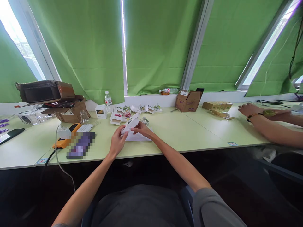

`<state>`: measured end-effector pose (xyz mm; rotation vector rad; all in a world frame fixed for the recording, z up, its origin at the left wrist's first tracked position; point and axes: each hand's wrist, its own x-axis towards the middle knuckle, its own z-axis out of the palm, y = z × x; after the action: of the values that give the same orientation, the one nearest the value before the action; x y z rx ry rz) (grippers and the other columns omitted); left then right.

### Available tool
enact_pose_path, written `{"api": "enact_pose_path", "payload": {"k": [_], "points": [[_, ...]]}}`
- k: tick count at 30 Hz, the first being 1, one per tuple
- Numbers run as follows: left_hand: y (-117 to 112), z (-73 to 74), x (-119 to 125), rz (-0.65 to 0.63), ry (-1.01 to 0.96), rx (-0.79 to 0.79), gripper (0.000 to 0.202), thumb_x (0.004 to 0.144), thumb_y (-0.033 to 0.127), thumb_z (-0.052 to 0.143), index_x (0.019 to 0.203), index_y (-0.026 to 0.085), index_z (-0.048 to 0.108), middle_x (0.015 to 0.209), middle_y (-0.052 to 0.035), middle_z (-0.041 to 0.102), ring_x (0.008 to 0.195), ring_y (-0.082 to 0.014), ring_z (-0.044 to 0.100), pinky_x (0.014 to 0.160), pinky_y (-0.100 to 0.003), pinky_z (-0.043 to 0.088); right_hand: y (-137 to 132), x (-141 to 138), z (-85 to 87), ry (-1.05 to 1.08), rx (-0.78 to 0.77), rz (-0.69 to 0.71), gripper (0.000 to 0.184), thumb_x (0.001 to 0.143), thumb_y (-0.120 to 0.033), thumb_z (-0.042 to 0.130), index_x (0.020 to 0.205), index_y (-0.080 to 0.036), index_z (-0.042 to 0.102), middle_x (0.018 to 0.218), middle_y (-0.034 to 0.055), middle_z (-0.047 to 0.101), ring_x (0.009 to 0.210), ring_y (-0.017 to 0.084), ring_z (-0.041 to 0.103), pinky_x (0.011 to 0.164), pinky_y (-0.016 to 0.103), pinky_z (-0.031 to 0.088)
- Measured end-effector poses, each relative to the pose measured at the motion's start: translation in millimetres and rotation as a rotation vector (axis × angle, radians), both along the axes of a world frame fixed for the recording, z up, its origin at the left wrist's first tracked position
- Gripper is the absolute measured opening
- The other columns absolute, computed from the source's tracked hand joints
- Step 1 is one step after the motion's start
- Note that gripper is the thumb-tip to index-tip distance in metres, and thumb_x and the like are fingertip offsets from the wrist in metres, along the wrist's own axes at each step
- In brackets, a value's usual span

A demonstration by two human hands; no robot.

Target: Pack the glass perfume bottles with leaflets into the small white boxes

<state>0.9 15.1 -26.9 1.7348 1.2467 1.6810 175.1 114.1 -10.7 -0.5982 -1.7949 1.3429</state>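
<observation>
My left hand [117,141] is closed around the lower end of a small white box [131,123], which is tilted above the table. The fingers of my right hand [142,130] are pressed together at the box's right side and partly hidden. Beneath my hands lies a white sheet of paper [135,136]. Just behind my right hand rests a small clear, shiny item [144,120], whose kind I cannot make out. Farther back, opened white boxes [116,118] and several round clear-wrapped items [127,114] stand close together.
To the left are a white box [101,112], a bottle [108,101], an orange power strip [67,138], a blurred-out flat item [81,145] and brown cartons [69,113]. A small carton [188,101] stands back right. Another person's hands [252,110] are at far right.
</observation>
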Motion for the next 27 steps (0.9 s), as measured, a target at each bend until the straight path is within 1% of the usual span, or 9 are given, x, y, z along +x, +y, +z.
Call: {"api": "enact_pose_path", "payload": {"k": [3, 5, 7, 10, 12, 15, 19, 23, 27], "points": [[5, -4.5, -3, 0.067, 0.052, 0.065, 0.038, 0.09, 0.041, 0.055, 0.122, 0.02, 0.057, 0.129, -0.0105, 0.058, 0.12, -0.0237, 0.053, 0.1, -0.038, 0.042, -2, 1, 3.2, 0.047, 0.01, 0.006, 0.049, 0.073, -0.039, 0.076, 0.115, -0.02, 0.058, 0.114, 0.0078, 0.065, 0.102, 0.021, 0.062, 0.074, 0.03, 0.059], [7, -6.8, -4, 0.08, 0.046, 0.067, 0.039, 0.091, 0.043, 0.053, 0.122, 0.02, 0.055, 0.128, -0.0105, 0.058, 0.12, -0.0233, 0.053, 0.102, -0.039, 0.04, -3, 3, 6.1, 0.065, 0.013, 0.018, 0.048, 0.075, -0.04, 0.074, 0.116, -0.02, 0.06, 0.114, 0.0075, 0.066, 0.106, 0.022, 0.061, 0.076, 0.031, 0.059], [9, -8.6, -4, 0.047, 0.01, 0.009, 0.044, 0.09, 0.045, 0.053, 0.127, 0.02, 0.051, 0.13, -0.0114, 0.056, 0.119, -0.0239, 0.054, 0.098, -0.038, 0.044, -5, 5, 8.8, 0.069, 0.01, 0.041, 0.046, 0.076, -0.04, 0.072, 0.116, -0.02, 0.062, 0.115, 0.0078, 0.066, 0.107, 0.023, 0.061, 0.078, 0.032, 0.058], [9, -9.6, -2, -0.061, -0.044, -0.111, 0.055, 0.087, 0.049, 0.057, 0.133, 0.021, 0.044, 0.135, -0.013, 0.051, 0.111, -0.024, 0.059, 0.085, -0.035, 0.052, -7, 6, 11.4, 0.041, 0.006, 0.096, 0.044, 0.078, -0.042, 0.07, 0.114, -0.018, 0.064, 0.115, 0.0084, 0.066, 0.104, 0.023, 0.061, 0.079, 0.033, 0.058], [8, -9.4, -2, -0.101, -0.073, -0.155, 0.061, 0.084, 0.05, 0.06, 0.134, 0.022, 0.042, 0.135, -0.0135, 0.05, 0.106, -0.0232, 0.061, 0.079, -0.033, 0.054, -8, 7, 12.1, 0.01, -0.001, 0.116, 0.043, 0.079, -0.044, 0.069, 0.112, -0.017, 0.066, 0.112, 0.0088, 0.067, 0.101, 0.022, 0.062, 0.078, 0.032, 0.058], [8, -9.6, -3, -0.03, -0.088, -0.155, 0.068, 0.079, 0.05, 0.066, 0.135, 0.022, 0.04, 0.131, -0.0136, 0.051, 0.105, -0.023, 0.06, 0.076, -0.033, 0.055, -7, 7, 11.5, -0.038, -0.025, 0.118, 0.043, 0.08, -0.047, 0.067, 0.107, -0.015, 0.068, 0.107, 0.0097, 0.068, 0.095, 0.02, 0.063, 0.076, 0.031, 0.057], [10, -11.1, -5, 0.099, -0.03, -0.12, 0.073, 0.073, 0.048, 0.073, 0.133, 0.02, 0.043, 0.131, -0.014, 0.05, 0.11, -0.0246, 0.057, 0.082, -0.034, 0.052, -4, 5, 6.9, -0.097, -0.056, 0.09, 0.042, 0.081, -0.051, 0.066, 0.097, -0.012, 0.069, 0.094, 0.0102, 0.07, 0.084, 0.018, 0.066, 0.074, 0.03, 0.057], [11, -10.1, -5, 0.112, -0.009, -0.119, 0.071, 0.073, 0.046, 0.073, 0.132, 0.019, 0.044, 0.131, -0.0144, 0.052, 0.111, -0.0254, 0.057, 0.086, -0.036, 0.05, 5, 4, 0.2, -0.105, -0.084, 0.043, 0.044, 0.084, -0.055, 0.061, 0.085, -0.012, 0.068, 0.083, 0.0097, 0.07, 0.074, 0.016, 0.067, 0.07, 0.029, 0.057], [9, -9.8, -4, 0.078, -0.024, -0.09, 0.069, 0.076, 0.044, 0.071, 0.133, 0.019, 0.043, 0.132, -0.0145, 0.051, 0.109, -0.0247, 0.058, 0.088, -0.037, 0.049, 11, 4, -3.9, -0.081, -0.105, 0.004, 0.044, 0.082, -0.056, 0.062, 0.082, -0.012, 0.067, 0.077, 0.0084, 0.07, 0.069, 0.015, 0.067, 0.066, 0.027, 0.057]]}}
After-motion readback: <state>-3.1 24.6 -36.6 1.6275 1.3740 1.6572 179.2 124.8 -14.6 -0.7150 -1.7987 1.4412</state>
